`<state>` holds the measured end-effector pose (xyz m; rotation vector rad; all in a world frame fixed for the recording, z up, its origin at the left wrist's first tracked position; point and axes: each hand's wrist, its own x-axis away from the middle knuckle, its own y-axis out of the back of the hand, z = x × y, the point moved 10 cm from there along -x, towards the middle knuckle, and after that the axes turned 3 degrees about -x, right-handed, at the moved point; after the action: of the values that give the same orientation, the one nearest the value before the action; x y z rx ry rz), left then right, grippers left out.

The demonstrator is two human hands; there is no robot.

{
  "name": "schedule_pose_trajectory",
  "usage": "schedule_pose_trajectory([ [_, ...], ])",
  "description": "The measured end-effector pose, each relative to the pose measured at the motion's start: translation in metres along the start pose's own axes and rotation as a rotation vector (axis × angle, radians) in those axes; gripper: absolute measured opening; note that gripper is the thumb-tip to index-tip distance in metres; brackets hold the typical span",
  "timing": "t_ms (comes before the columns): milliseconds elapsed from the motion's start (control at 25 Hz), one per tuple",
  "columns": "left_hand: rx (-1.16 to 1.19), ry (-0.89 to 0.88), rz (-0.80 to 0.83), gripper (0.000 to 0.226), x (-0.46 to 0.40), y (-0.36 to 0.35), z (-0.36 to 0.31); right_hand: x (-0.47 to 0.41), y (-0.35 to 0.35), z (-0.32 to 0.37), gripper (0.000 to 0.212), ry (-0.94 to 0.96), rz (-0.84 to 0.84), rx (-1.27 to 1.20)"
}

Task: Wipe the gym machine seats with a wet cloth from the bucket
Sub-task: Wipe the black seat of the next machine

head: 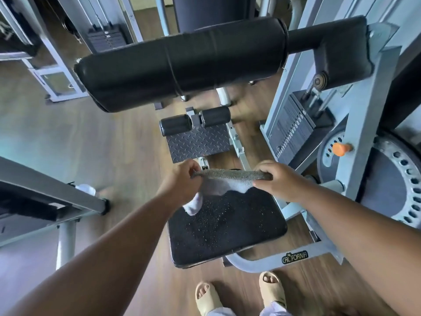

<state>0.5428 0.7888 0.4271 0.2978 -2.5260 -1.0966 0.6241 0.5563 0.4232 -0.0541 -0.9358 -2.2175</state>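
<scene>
Gym seat [227, 226], 2 hands stretching cloth [230, 176]

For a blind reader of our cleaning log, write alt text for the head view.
Both hands, left and right, hold a grey cloth stretched over the far edge of a speckled black seat. A long black pad crosses above; sandalled feet stand on the wood floor.

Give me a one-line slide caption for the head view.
Both hands, left and right, stretch a grey cloth over the speckled black seat of a gym machine.
</scene>
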Motion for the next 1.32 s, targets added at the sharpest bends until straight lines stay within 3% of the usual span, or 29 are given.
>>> schedule_pose_trajectory([
  [40,0.161,0.135,-0.014,0.016,0.000,-0.006,0.004,0.002,-0.004,0.001,0.021,-0.013,0.011,-0.151],
  [120,0.709,0.399,0.055,0.007,0.011,-0.038,-0.003,0.007,-0.019,0.002,0.040,-0.044,0.075,-0.485],
  [200,1.187,0.516,0.200,0.009,0.022,-0.074,-0.036,0.010,-0.033,-0.001,0.048,-0.077,0.084,-0.797],
  [320,1.302,0.445,0.331,0.011,0.027,-0.112,-0.077,0.016,-0.057,-0.028,0.068,-0.198,0.100,-1.232],
  [400,1.292,0.432,0.380,0.013,0.028,-0.132,-0.086,0.027,-0.076,-0.044,0.061,-0.318,0.159,-1.431],
  [520,1.246,0.406,0.435,0.012,0.029,-0.147,-0.085,0.035,-0.078,-0.068,0.042,-0.473,0.107,-1.569],
  [680,0.948,0.282,0.418,0.012,0.033,-0.147,-0.064,0.027,-0.051,-0.097,0.029,-0.544,-0.040,-1.273],
  [800,0.732,0.418,0.190,0.015,0.032,-0.140,-0.005,0.016,-0.007,-0.096,0.029,-0.307,-0.141,-0.616],
  [880,0.634,0.541,0.038,0.014,0.034,-0.136,0.043,0.011,-0.013,-0.083,0.027,-0.070,-0.039,-0.197],
  [960,0.419,0.581,-0.069,0.015,0.034,-0.136,0.089,0.016,-0.065,-0.102,0.037,-0.027,0.237,0.135],
  [1000,0.277,0.572,-0.098,0.017,0.033,-0.137,0.108,0.019,-0.085,-0.121,0.043,-0.053,0.305,0.244],
  [1200,-0.264,0.454,-0.163,0.032,0.025,-0.162,0.179,0.008,-0.152,-0.191,0.071,-0.214,0.217,0.494],
  [1320,-0.394,0.464,-0.176,0.053,0.027,-0.176,0.205,-0.014,-0.185,-0.201,0.083,-0.213,0.164,0.659],
])
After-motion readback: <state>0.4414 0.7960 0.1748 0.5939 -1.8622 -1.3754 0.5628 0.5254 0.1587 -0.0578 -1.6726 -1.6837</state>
